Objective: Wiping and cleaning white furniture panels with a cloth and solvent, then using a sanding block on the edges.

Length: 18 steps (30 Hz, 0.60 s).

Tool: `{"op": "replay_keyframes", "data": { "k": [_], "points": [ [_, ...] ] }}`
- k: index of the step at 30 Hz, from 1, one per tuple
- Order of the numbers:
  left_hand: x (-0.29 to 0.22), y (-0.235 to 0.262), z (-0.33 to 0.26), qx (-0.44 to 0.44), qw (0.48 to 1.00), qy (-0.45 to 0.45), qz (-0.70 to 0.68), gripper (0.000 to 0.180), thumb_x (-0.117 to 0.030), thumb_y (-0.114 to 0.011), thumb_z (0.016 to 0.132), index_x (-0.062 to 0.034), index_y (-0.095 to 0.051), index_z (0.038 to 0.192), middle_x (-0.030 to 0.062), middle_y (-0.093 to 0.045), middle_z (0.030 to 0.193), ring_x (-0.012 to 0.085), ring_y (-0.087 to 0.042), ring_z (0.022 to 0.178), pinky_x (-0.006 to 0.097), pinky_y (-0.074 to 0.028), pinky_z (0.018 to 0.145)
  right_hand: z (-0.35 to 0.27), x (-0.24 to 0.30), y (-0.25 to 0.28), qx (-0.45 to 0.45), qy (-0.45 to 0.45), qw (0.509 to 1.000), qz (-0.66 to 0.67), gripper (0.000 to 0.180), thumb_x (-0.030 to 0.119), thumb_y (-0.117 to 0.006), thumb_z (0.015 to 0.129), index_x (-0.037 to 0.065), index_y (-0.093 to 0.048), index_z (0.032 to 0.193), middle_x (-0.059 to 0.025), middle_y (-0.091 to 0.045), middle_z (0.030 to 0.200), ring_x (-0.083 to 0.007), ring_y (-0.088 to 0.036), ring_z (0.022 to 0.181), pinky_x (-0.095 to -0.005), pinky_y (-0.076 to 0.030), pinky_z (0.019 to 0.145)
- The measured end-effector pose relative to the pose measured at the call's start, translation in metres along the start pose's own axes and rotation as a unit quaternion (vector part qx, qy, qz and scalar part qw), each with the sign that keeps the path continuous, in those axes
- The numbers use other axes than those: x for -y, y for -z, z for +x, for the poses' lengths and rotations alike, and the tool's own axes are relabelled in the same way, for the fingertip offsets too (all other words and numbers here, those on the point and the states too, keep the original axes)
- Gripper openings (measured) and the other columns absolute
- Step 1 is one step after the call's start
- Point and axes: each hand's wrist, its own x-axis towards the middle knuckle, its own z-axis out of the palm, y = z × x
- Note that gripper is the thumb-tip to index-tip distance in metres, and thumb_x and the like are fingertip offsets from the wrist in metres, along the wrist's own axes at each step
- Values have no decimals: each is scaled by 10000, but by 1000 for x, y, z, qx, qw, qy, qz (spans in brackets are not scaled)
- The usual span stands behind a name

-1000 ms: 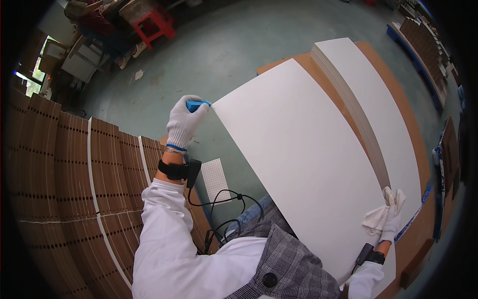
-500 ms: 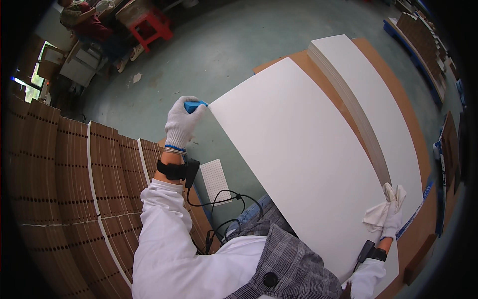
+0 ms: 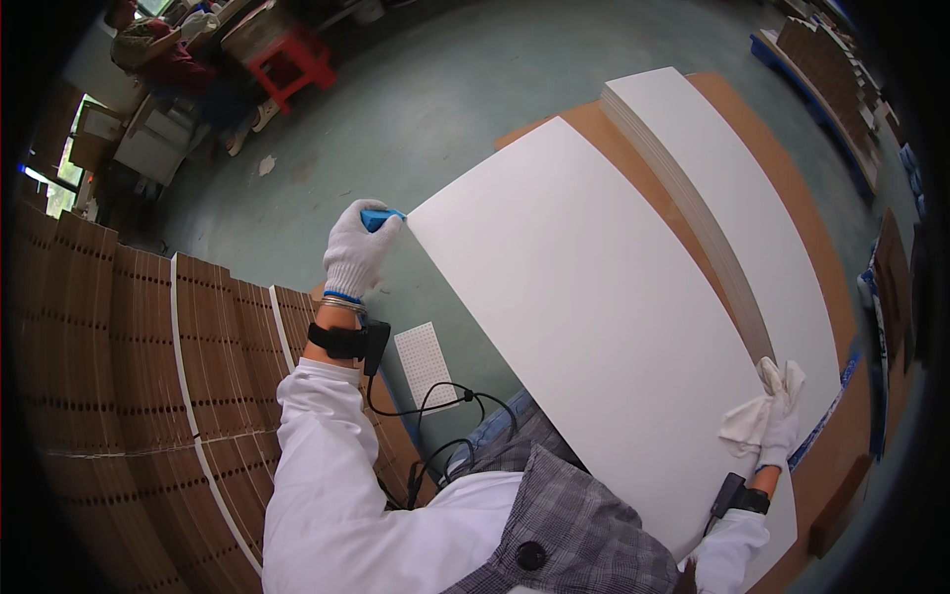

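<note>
Here, seen from above by a camera on the person's head:

Left hand [image 3: 358,249]: in a white knit glove, fingers curled shut around a small blue block [image 3: 380,217], which is pressed against the near left corner of a large white board [image 3: 594,327].

Right hand [image 3: 777,421]: also gloved in white, fingers closed on a crumpled white cloth [image 3: 750,421], which rests at the board's right edge, where it meets the stack.

White board: long, flat and tilted across the view, running from the left hand down to the lower right (its far end lies against brown sheeting).

Stack of white boards [image 3: 732,198]: just beside the held board on the right, its layered edges showing, lying on a brown sheet [image 3: 594,129].

Wrists: a black strap-on device [image 3: 346,340] sits on the left wrist, with a black cable [image 3: 435,416] trailing to the body; a similar dark device is on the right wrist.

Left side: rows of stacked brown corrugated cardboard [image 3: 109,376].

Floor: grey-green concrete [image 3: 445,89].

Far background: a red stool [image 3: 295,61] and another person [image 3: 148,59] seated at the upper left.
</note>
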Motion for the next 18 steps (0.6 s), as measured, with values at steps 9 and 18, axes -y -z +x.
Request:
{"op": "replay_keyframes", "data": {
  "k": [9, 18],
  "points": [
    [33, -10, -2, -75, 988, 68, -118, 394, -221, -725, 822, -141, -558, 1170, 96, -617, 970, 199, -624, 872, 310, -534, 755, 0, -5, 2, -13, -9, 999, -41, 500, 61, -341, 935, -49, -275, 1417, -211, -523, 1316, -255, -500, 1239, -321, -352, 1077],
    [-23, 0, -4, -32, 955, 12, -293, 389, -133, -680, 841, -38, -510, 1177, 110, -548, 1059, 186, -617, 844, 276, -556, 755, -6, -25, 21, -98, -42, 948, -301, 511, 187, -452, 918, -30, -374, 1374, -196, -544, 1292, -287, -517, 1216, -334, -375, 1042]
  ]
}}
